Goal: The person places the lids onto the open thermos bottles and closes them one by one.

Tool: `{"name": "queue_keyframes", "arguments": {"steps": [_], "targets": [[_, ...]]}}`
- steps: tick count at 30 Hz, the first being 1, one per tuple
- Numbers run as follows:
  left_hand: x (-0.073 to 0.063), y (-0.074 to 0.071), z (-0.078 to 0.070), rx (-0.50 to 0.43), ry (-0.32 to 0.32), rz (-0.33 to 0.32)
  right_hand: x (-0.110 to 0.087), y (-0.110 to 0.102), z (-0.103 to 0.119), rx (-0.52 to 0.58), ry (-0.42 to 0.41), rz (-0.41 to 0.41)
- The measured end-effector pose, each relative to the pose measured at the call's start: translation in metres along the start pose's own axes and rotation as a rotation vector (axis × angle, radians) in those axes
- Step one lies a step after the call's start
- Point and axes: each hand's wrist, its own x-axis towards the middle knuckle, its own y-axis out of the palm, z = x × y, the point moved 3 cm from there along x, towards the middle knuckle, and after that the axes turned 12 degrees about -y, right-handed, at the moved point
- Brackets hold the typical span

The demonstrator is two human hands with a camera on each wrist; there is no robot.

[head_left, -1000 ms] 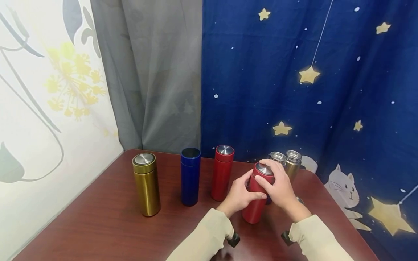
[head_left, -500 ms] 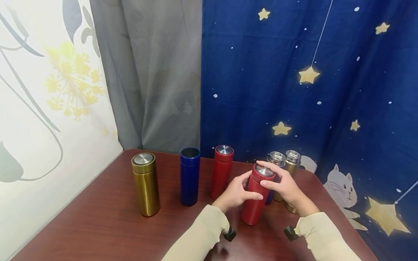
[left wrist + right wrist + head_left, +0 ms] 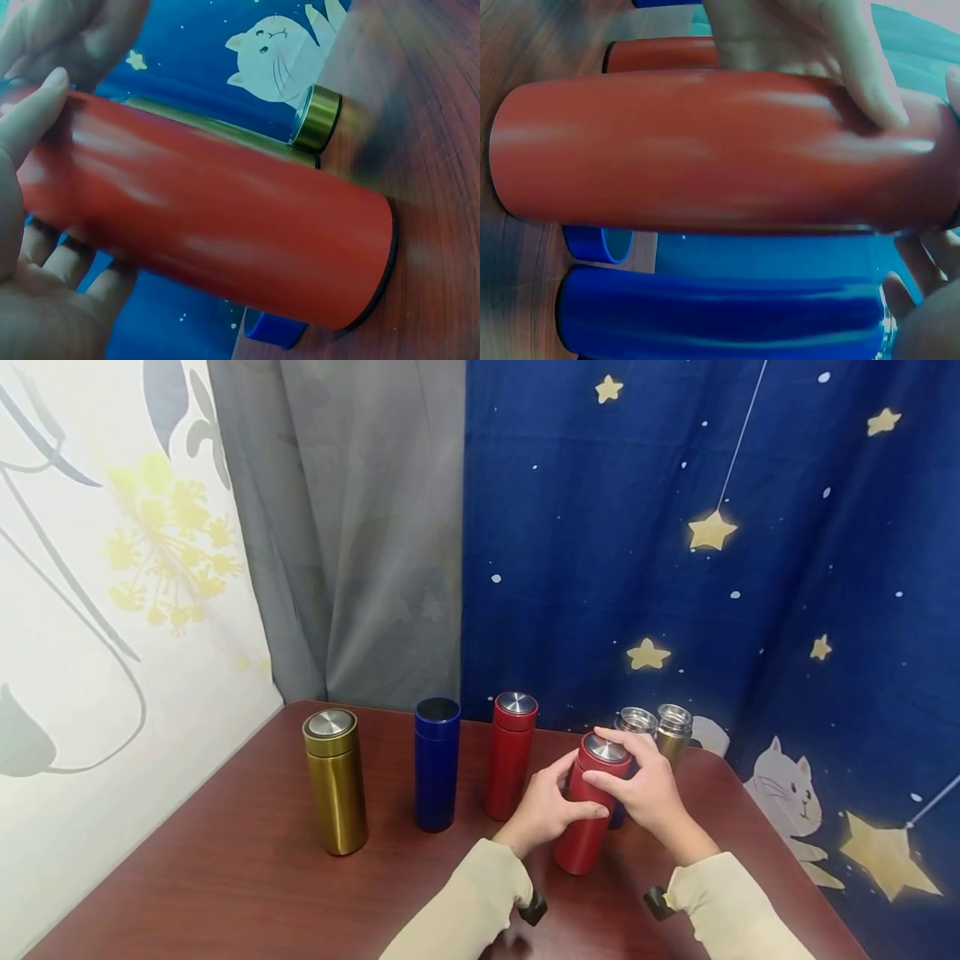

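Observation:
In the head view a red thermos bottle (image 3: 582,847) stands on the table, leaning slightly, its steel-topped lid (image 3: 606,750) in place. My left hand (image 3: 551,804) grips the upper body from the left, with thumb in front and fingers behind. My right hand (image 3: 651,787) holds the lid from the right, thumb on its near side and fingers over the far edge. The left wrist view shows the red body close up, with a loose gold lid (image 3: 318,120) on the table beyond. A loose blue lid (image 3: 598,244) and a blue bottle (image 3: 720,311) lie beyond it in the right wrist view.
To the left stand a lidded gold bottle (image 3: 337,793), a lidded blue bottle (image 3: 437,772) and another lidded red bottle (image 3: 510,768). Behind my right hand are a lidless blue bottle (image 3: 637,720) and a lidless gold bottle (image 3: 675,727). Curtains (image 3: 585,543) rise behind the table (image 3: 247,877).
My right hand shifted right around the lid, then came back left, its thumb changing place. The red bottle stays at nearly the same spot; my left hand keeps its grip.

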Motion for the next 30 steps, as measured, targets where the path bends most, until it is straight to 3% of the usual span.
{"name": "queue_keyframes", "arguments": {"steps": [4, 10, 18, 24, 27, 30], "targets": [[-0.002, 0.001, 0.000, 0.062, 0.013, -0.061, 0.003, 0.006, 0.003, -0.135, -0.035, -0.090], [-0.004, 0.002, -0.002, 0.131, 0.027, -0.142, 0.005, 0.016, 0.007, -0.247, -0.075, -0.206], [-0.007, 0.002, -0.003, 0.148, 0.018, -0.173, 0.003, 0.022, 0.011, -0.318, -0.130, -0.305], [-0.006, 0.002, -0.002, 0.127, -0.006, -0.147, -0.001, 0.017, 0.006, -0.193, -0.070, -0.189], [-0.004, 0.001, 0.001, 0.108, -0.009, -0.113, -0.005, 0.012, 0.001, -0.040, -0.032, -0.080], [-0.003, -0.001, 0.003, 0.085, -0.001, -0.081, -0.004, 0.009, -0.004, 0.191, -0.034, 0.021]]}}
